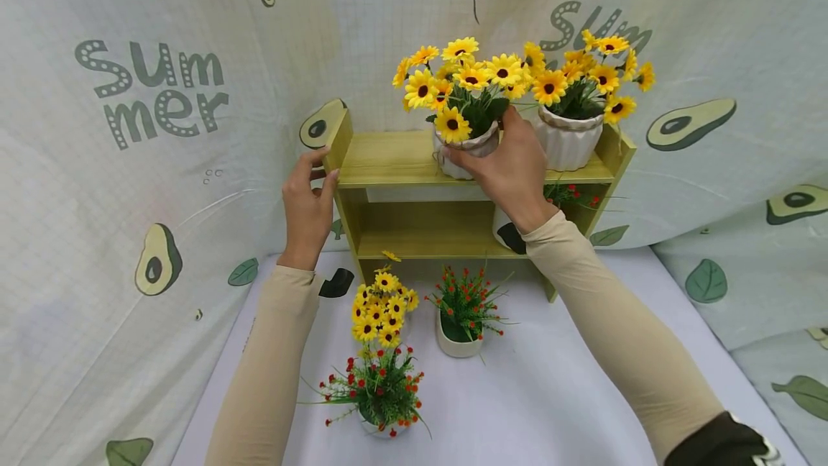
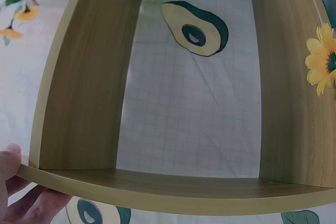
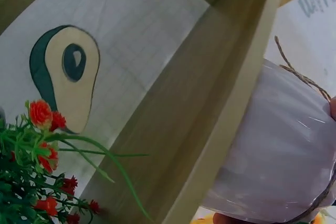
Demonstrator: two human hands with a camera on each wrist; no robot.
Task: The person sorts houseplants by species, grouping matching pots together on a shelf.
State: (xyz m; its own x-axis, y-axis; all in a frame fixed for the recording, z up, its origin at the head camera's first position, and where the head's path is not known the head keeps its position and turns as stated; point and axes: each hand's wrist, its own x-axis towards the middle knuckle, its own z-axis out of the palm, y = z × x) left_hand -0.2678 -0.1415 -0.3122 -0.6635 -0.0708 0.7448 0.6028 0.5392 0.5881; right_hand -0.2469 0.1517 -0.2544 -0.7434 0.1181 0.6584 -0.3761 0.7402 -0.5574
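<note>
My left hand [image 1: 308, 207] grips the upper left side panel of a small two-tier wooden shelf [image 1: 388, 157], thumb in front and fingers behind. In the left wrist view, its fingers [image 2: 39, 205] show at the panel's edge. My right hand [image 1: 515, 164] holds a white ribbed flowerpot [image 1: 458, 166] of yellow artificial sunflowers [image 1: 472, 79] at the top tier, right of its middle. Twine is tied round this pot [image 3: 283, 140], seen in the right wrist view. Whether its base touches the board is unclear. A matching sunflower pot [image 1: 569, 139] stands at the tier's right end.
On the lower tier, a white pot with a black patch [image 1: 507, 230] and red flowers [image 1: 576, 195] is partly behind my right wrist. Before the shelf stand a red-flowered pot [image 1: 459, 345], a yellow-flowered plant [image 1: 384, 308] and another red-flowered plant [image 1: 382, 387] on the white tabletop [image 1: 537, 387].
</note>
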